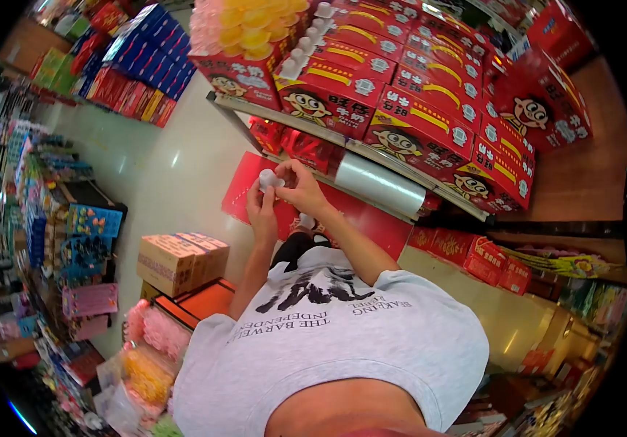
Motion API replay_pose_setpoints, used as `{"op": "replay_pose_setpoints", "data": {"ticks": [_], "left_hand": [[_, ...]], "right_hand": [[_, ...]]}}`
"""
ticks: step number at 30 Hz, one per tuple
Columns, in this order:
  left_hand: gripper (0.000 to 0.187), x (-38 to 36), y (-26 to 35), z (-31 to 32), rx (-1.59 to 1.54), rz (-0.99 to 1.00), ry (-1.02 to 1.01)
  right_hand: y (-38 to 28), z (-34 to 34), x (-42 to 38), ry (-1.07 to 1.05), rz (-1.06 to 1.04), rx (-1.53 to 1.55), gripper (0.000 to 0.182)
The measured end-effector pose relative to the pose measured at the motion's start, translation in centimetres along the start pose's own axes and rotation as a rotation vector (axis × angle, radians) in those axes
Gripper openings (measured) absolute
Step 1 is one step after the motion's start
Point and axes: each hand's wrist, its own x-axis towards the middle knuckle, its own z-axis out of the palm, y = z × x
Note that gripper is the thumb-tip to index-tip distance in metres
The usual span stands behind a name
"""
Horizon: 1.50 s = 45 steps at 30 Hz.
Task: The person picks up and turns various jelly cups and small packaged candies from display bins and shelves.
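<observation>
In front of my chest, both hands hold a small white rounded piece (268, 178), with a rounded top and a wider lower part; its exact kind is too small to tell. My left hand (261, 207) pinches it from the left. From the right, my right hand (300, 188) closes on it with bent fingers and thumb. Similar small white pieces (298, 54) stand in a row on the red milk cartons (339, 95), up ahead of my hands. Beside that row, yellow translucent cup-like pieces (244, 36) and pink ones (210, 29) cover another red carton.
A metal shelf edge (357, 148) runs just ahead of my hands, with a shiny silver roll (379, 183) below it. Brown cardboard boxes (175, 261) stand at left, near bags of pink (162, 331) and yellow pieces (146, 375). Crowded shop shelves (51, 240) line the far left.
</observation>
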Motion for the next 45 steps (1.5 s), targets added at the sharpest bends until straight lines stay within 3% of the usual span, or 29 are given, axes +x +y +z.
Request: {"op": "replay_pose_setpoints", "data": {"ticks": [5,8,10,12,13,16,17,20,22,24,25,30,32,45], "left_hand": [[0.044,4.9,0.4,4.4,-0.106,0.059,-0.301],[0.044,8.4,0.9,7.4,-0.156,0.074,-0.449],[0.042,10.4,2.2,9.9,-0.178,0.048,-0.496],[0.034,12.9,2.7,12.8,-0.190,0.085,-0.425],[0.026,13.7,3.2,14.1,-0.174,0.074,-0.405],[0.025,16.4,3.4,17.8,-0.221,0.018,-0.337],[0.030,17.4,3.4,19.1,-0.206,0.101,-0.339],[0.031,19.5,4.6,22.2,-0.286,0.145,-0.334],[0.036,20.7,5.2,23.3,-0.319,0.047,-0.365],[0.049,22.3,5.4,24.7,-0.192,0.148,-0.359],[0.056,22.6,6.6,25.2,-0.201,0.063,-0.382],[0.062,26.3,4.2,27.8,-0.189,0.115,-0.358],[0.065,26.8,4.5,28.5,-0.167,0.122,-0.353],[0.078,26.9,4.4,30.0,-0.072,0.088,-0.303]], "right_hand": [[-3.9,-3.8,2.8,0.043,-0.052,0.022,0.053],[-3.2,-7.3,6.1,0.041,-0.124,-0.059,0.048],[-6.4,-8.3,7.3,0.114,-0.090,-0.043,0.043],[-8.2,-10.0,9.4,0.170,-0.122,-0.120,0.041],[-9.5,-10.6,10.3,0.222,-0.154,-0.310,0.039],[-11.0,-12.3,14.1,0.325,-0.295,-0.461,0.039],[-11.6,-13.0,15.3,0.353,-0.305,-0.583,0.039],[-12.7,-14.2,19.1,0.424,-0.292,-0.601,0.039],[-13.3,-14.9,21.7,0.429,-0.333,-0.677,0.040],[-14.1,-15.5,24.0,0.466,-0.313,-0.582,0.041],[-13.7,-16.2,25.3,0.452,-0.332,-0.606,0.040],[-12.6,-18.4,29.8,0.449,-0.306,-0.621,0.040],[-12.4,-19.0,30.9,0.450,-0.332,-0.745,0.039],[-11.1,-19.3,33.3,0.510,-0.411,-0.812,0.040]]}}
